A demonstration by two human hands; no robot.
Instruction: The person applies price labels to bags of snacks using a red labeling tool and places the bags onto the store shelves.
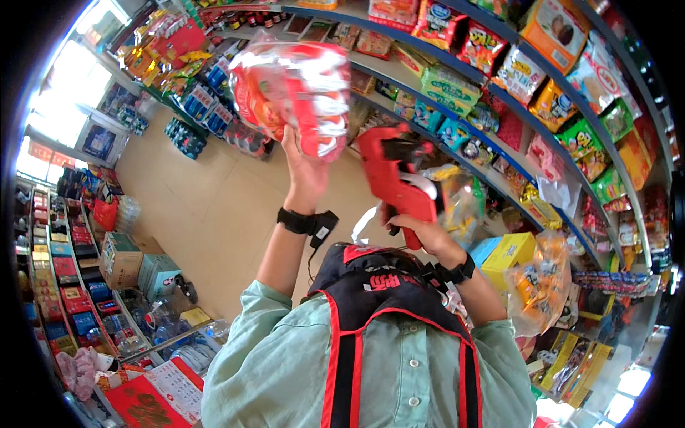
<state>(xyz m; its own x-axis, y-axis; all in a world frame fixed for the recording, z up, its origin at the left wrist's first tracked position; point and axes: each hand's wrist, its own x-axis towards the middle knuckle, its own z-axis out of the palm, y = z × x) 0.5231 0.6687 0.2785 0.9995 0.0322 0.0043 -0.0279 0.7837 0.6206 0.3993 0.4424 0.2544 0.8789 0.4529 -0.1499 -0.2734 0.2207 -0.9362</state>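
My left hand [306, 168] grips the lower edge of a shiny red plastic multipack [289, 101] and holds it up in front of the shelves. The pack is blurred, and my fingers are partly hidden behind it. In my right hand [425, 231] is a red handheld price labeller [393, 182], gripped by its handle, with its head tilted up and to the left. A curl of white paper strip [365, 223] hangs beside the handle. Pack and labeller are apart. I wear a black apron [385, 289] with red trim.
Curved-looking shelves [465, 67] of bagged snacks run along the right. A yellow carton [508, 259] and a clear bag of orange packets [538, 289] stand near my right elbow. Cardboard boxes [120, 259] sit on the tiled floor [214, 198] at left, beside a display rack [69, 267].
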